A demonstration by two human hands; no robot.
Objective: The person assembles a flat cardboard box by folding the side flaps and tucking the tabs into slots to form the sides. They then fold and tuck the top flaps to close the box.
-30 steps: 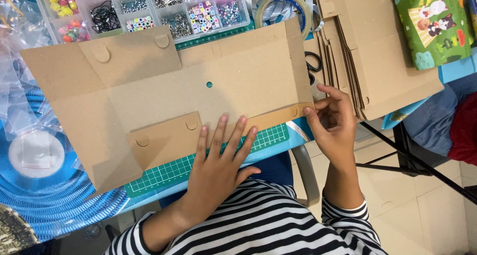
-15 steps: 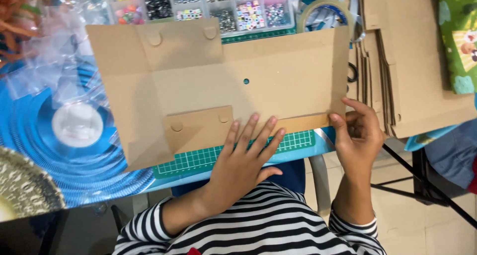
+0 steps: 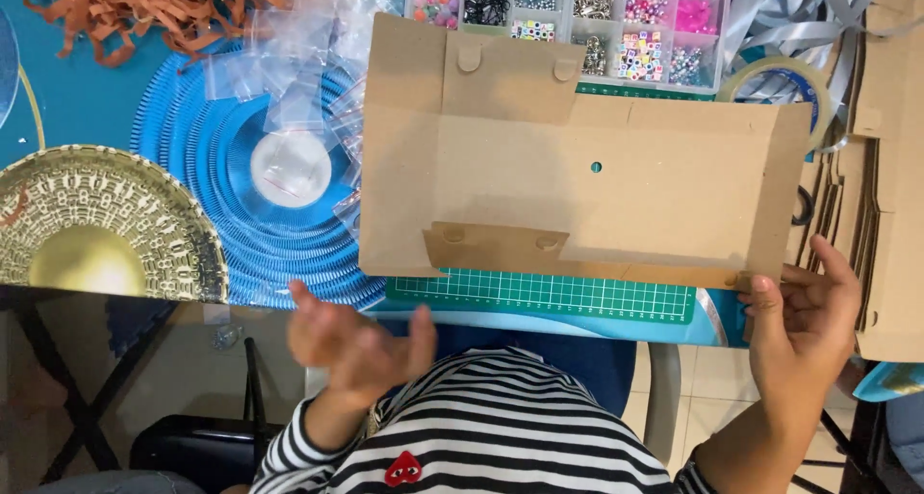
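Flat cardboard sheet (image 3: 577,181) lying at the table's near edge over one green cutting mat (image 3: 544,295); right hand (image 3: 804,321) pinches its near right corner. Left hand (image 3: 351,340) open, blurred, off the table. Beyond: one bead organizer (image 3: 577,23), one tape roll (image 3: 780,76); left, one gold plate (image 3: 101,225).

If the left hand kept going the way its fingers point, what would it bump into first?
Probably the green cutting mat at the table edge, just below the cardboard sheet. The left hand is blurred, so depth is unclear.
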